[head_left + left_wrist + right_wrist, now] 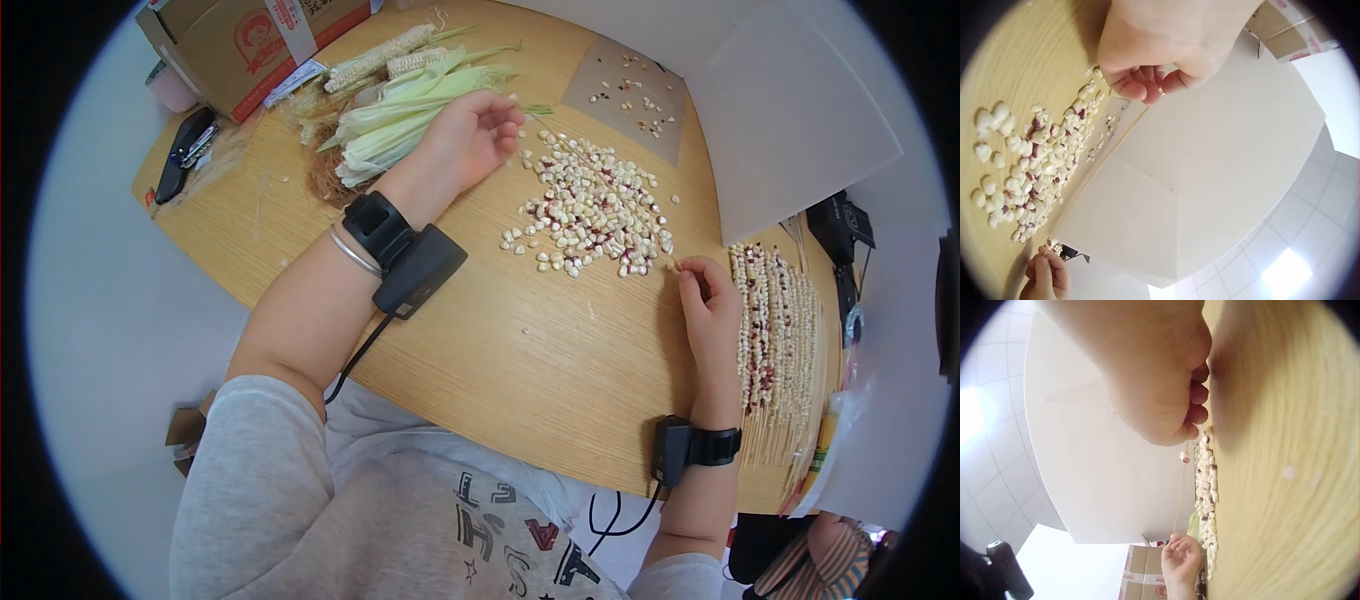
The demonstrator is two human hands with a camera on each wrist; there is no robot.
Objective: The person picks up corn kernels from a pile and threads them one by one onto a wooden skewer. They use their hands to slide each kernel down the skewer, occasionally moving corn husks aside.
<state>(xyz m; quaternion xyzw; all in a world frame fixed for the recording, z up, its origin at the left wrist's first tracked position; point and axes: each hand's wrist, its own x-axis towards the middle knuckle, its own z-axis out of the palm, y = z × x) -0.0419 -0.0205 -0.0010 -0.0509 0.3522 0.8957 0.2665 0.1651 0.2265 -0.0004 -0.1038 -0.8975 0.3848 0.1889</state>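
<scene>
A thin bamboo skewer (1177, 506) spans the space above a spread of white and dark-red corn kernels (600, 205). My right hand (712, 310) pinches one end of it, right of the kernels; a threaded kernel (1185, 457) shows beside those fingers in the right wrist view. At the other end is my left hand (472, 138), its fingers curled in front of the husks. Between its thumb and fingertips it pinches a small pale kernel (1161, 91), close to the skewer's tip.
Corn husks (400, 115) and bare cobs (380, 58) lie at the back left beside a cardboard box (250, 50) and a black stapler (183, 155). Several kernel-filled skewers (770, 330) line the right side. A grey sheet (610, 75) with scattered kernels lies before a white panel (790, 120).
</scene>
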